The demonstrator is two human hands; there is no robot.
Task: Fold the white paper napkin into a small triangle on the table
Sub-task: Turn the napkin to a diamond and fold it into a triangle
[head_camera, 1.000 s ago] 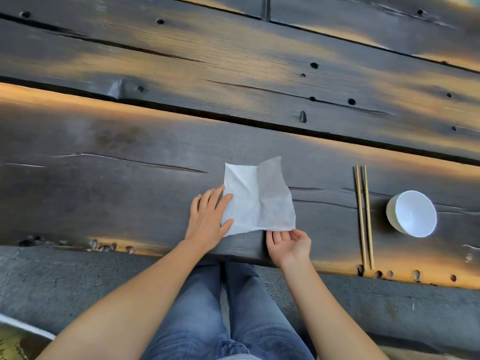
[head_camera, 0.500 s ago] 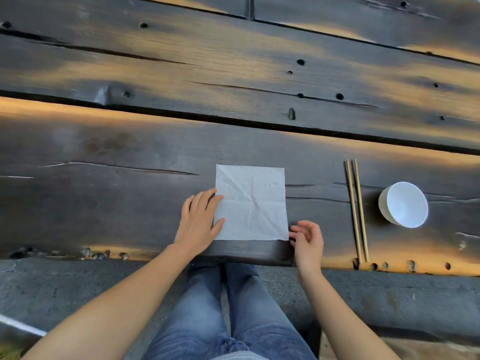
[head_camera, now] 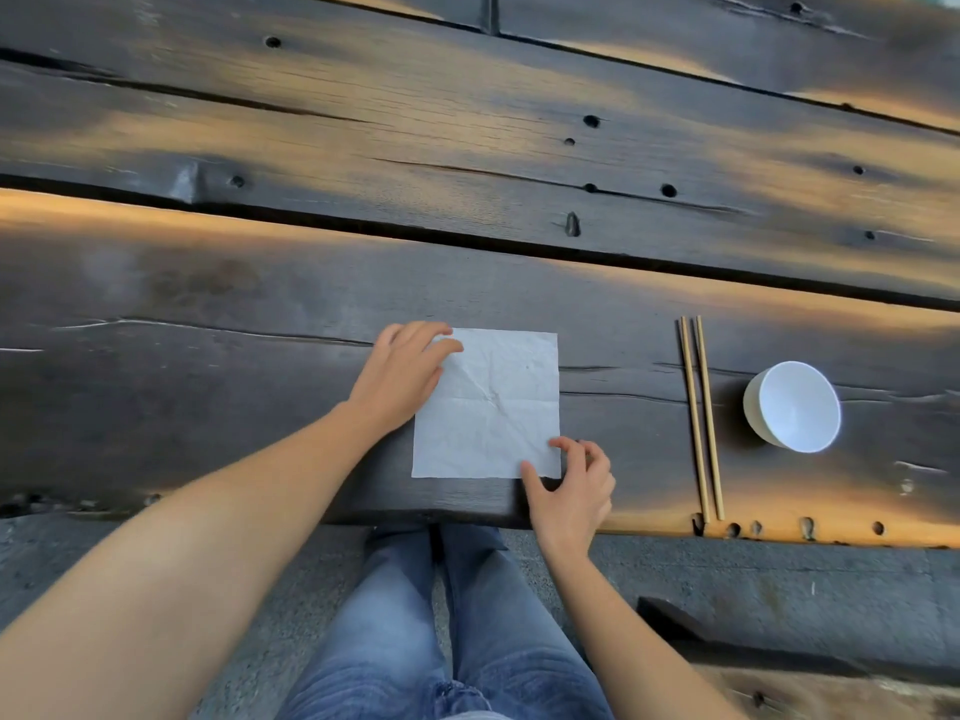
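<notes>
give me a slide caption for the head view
Both hands, left and right, press opposite corners of a flat white square paper napkin.

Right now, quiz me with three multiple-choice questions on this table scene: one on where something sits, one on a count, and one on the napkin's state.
1. Where are the chopsticks?
A. Between napkin and bowl
B. Left of the napkin
C. Inside the bowl

2. How many bowls are on the table?
A. Three
B. One
C. Two

3. What state is the napkin in?
A. Folded triangle
B. Crumpled ball
C. Flat square

Answers:
1. A, they lie right of the napkin and left of the white bowl.
2. B, only one is visible.
3. C, it lies spread flat, the left hand at its far left corner, the right hand at its near right corner.
</notes>
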